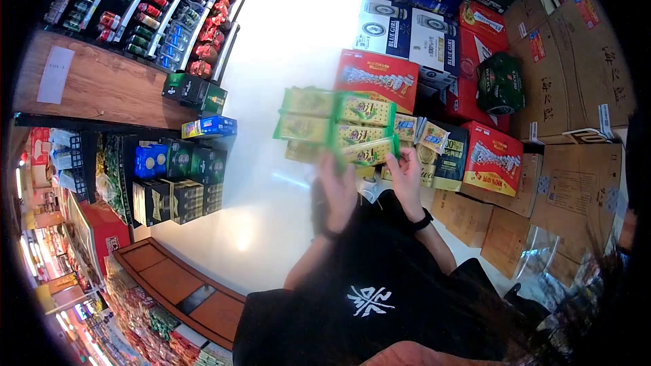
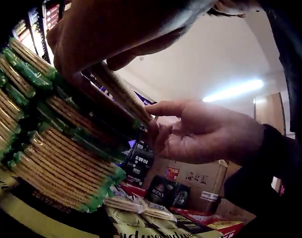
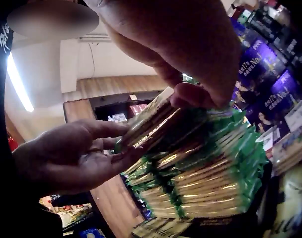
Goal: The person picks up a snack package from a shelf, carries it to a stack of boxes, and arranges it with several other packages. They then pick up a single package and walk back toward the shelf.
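Note:
Between both hands is a flat yellow cracker pack with green ends (image 1: 367, 152), tilted above a stack of like packs. My left hand (image 1: 336, 193), blurred in the head view, pinches its left end; the left wrist view has this hand large and dark at the top. At the other end, my right hand (image 1: 407, 179) grips with thumb and fingertips, plainest in the left wrist view (image 2: 205, 131). Several stacked cracker packs (image 2: 61, 166) in clear wrap with green ends lie in rows just below, on a black and gold beer carton (image 2: 37, 218).
Two smaller packs (image 1: 432, 137) lie right of the stack. Red beer cartons (image 1: 493, 159), white-and-blue cartons (image 1: 432, 44) and brown cardboard boxes (image 1: 573, 183) crowd the right side. Shelves of cans (image 1: 146, 10) and dark beer packs (image 1: 180, 163) stand left, across a pale shiny floor (image 1: 264, 196).

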The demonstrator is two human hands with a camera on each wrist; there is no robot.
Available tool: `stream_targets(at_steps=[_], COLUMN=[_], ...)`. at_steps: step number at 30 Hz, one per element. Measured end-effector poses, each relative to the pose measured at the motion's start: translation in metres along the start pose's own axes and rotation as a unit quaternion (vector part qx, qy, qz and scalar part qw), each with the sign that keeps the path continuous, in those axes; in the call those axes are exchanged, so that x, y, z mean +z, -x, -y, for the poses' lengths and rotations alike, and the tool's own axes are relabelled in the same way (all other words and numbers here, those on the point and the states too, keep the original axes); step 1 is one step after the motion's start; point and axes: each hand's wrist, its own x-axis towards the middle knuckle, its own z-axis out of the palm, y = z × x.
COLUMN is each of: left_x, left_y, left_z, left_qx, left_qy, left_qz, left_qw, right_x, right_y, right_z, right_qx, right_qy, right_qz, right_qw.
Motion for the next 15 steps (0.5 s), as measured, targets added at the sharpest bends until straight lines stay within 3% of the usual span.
stream_targets(at_steps=[11, 15], left_x=[-0.0004, 0.0007], left_y=[-0.0021, -0.0012], left_z=[-0.0020, -0.0037], left_qx=[0.012, 0.006], left_qy=[0.002, 0.057], left_qz=[0.004, 0.003], left_qw=[1.000, 0.998], right_x=[-0.0044, -0.0077], right_y=[-0.0014, 0.0020], right_z=[-0.0097, -0.0055], right_qx=[-0.011, -0.001], right_qy=[0.006, 0.033], right_qz=[-0.006, -0.010], right_qw=[1.000, 0.999])
